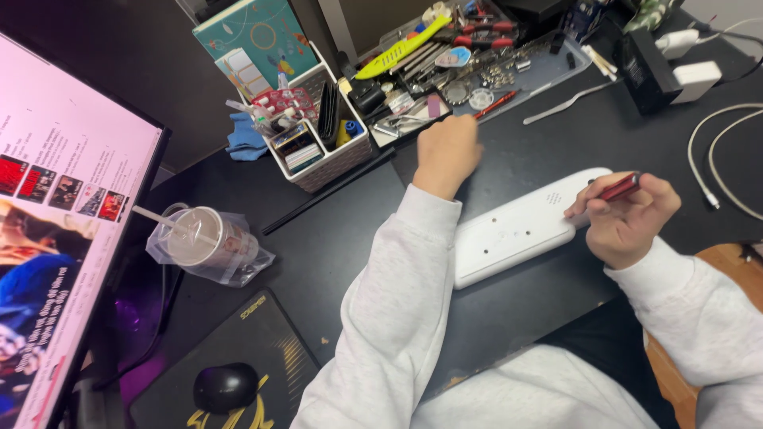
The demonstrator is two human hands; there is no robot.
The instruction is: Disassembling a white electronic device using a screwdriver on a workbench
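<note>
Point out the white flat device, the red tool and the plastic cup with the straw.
white flat device [509,234]: head view, bare top face.
red tool [620,187]: head view, shaft in right hand.
plastic cup [205,238]: head view, lid.

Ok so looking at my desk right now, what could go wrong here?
The left hand reaches toward the cluttered tool tray; loose small parts there could scatter. The right hand holds a red tool on the white device, which might get scratched. The bagged drink cup could tip near the monitor.

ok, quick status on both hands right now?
Left hand: curled in a loose fist near the clear plastic tool tray; contents cannot be told.
Right hand: closed on slim red screwdriver.
</note>
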